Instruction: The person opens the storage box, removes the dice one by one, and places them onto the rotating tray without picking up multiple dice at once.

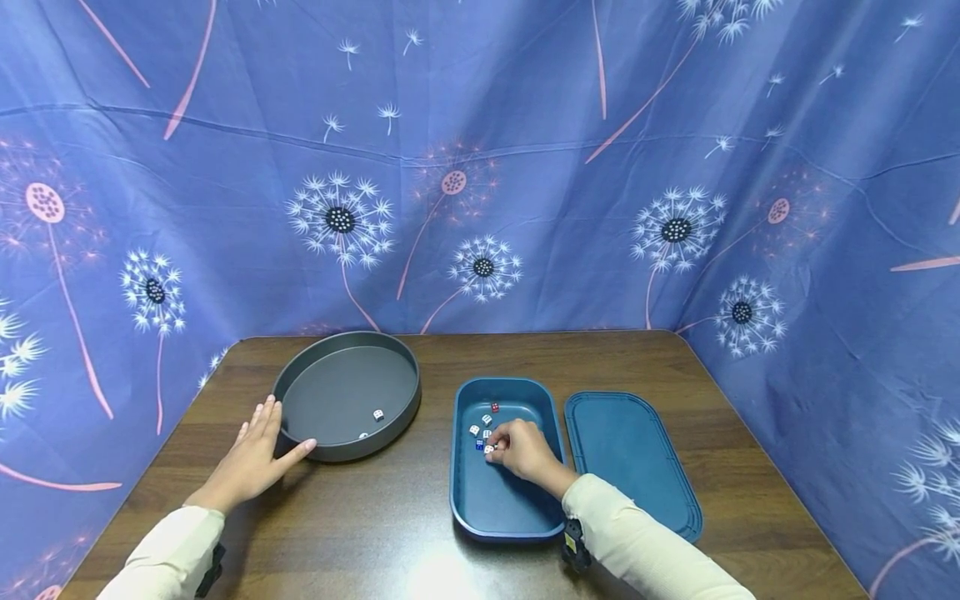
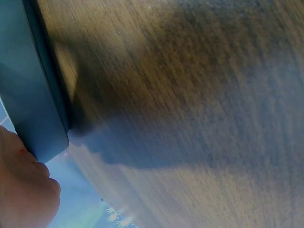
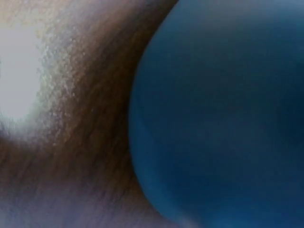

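My left hand, fingers straight, rests against the near-left rim of a round dark grey pan. Two white dice lie inside it: one die in plain sight, the other partly hidden by the near wall. Over a blue rectangular box, my right hand reaches down and pinches a white die between thumb and fingers. Around those fingertips lie a blue die, a red die and several white dice. The right wrist view shows only the box's side, blurred.
A flat blue lid lies on the wooden table just right of the box. Bare wood separates the pan from the box. Behind the table hangs a blue curtain with a dandelion print.
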Demonstrator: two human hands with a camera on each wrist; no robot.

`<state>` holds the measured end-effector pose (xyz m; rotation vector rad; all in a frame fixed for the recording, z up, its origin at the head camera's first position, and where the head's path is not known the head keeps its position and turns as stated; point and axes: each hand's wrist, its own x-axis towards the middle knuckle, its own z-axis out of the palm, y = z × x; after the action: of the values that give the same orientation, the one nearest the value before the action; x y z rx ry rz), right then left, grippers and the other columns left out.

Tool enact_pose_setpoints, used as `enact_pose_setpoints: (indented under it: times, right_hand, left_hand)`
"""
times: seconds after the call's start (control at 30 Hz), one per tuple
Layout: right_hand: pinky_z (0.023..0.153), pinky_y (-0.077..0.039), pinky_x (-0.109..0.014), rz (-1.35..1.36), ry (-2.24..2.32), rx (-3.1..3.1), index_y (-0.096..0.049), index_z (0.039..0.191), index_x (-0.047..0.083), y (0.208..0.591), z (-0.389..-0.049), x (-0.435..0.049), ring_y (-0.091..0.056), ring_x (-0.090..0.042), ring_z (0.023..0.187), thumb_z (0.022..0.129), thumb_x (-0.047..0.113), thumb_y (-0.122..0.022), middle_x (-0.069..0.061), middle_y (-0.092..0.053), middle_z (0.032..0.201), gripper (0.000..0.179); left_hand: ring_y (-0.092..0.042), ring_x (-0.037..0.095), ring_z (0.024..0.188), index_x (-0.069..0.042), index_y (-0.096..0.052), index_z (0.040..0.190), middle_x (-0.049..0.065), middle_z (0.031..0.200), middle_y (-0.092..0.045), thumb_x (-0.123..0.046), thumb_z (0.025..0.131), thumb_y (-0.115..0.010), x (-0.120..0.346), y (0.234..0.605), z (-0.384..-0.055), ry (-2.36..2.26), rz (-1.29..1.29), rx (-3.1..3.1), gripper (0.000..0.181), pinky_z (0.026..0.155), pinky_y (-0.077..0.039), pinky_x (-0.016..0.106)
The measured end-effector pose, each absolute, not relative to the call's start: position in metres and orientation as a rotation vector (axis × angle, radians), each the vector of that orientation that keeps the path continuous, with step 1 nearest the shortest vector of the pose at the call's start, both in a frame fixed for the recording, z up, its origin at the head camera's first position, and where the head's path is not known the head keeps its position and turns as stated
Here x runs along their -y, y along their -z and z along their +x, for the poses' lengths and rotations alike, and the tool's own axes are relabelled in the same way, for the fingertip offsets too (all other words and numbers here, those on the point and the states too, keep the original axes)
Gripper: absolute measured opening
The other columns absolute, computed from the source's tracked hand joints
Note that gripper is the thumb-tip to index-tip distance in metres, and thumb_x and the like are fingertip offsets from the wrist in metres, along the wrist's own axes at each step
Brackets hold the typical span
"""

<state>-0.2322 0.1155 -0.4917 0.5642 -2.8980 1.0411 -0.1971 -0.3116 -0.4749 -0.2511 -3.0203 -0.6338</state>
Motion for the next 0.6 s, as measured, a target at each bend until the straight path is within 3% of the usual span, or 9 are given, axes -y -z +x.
enact_pose_setpoints:
  times: [0.37,0.6]
  right_hand:
    - [0.048,-0.041,-0.018,0.633,-1.103,2.789,-0.070,0.072,0.006,0.482,-0.232,-0.120,-0.047,0.000,0.054,0.073,0.003,-0.079,0.010,-0.055,0.060,0.010]
    - [0.053,-0.046,-0.018,0.611,-1.178,2.782,-0.072,0.078,0.006,0.451,-0.236,-0.113,-0.052,-0.005,0.059,0.076,0.005,-0.078,0.004,-0.062,0.067,0.006]
  left_hand:
    - [0.002,0.048,0.142,0.016,-0.007,0.146,0.034,0.154,0.000,-0.058,0.092,-0.050,0.312,0.474,-0.198,0.644,-0.255,3.027,0.102,0.112,-0.006,0.065]
    - [0.000,0.049,0.142,0.017,-0.009,0.146,0.035,0.154,-0.001,-0.058,0.092,-0.051,0.312,0.474,-0.196,0.644,-0.255,3.020,0.102,0.111,-0.007,0.066]
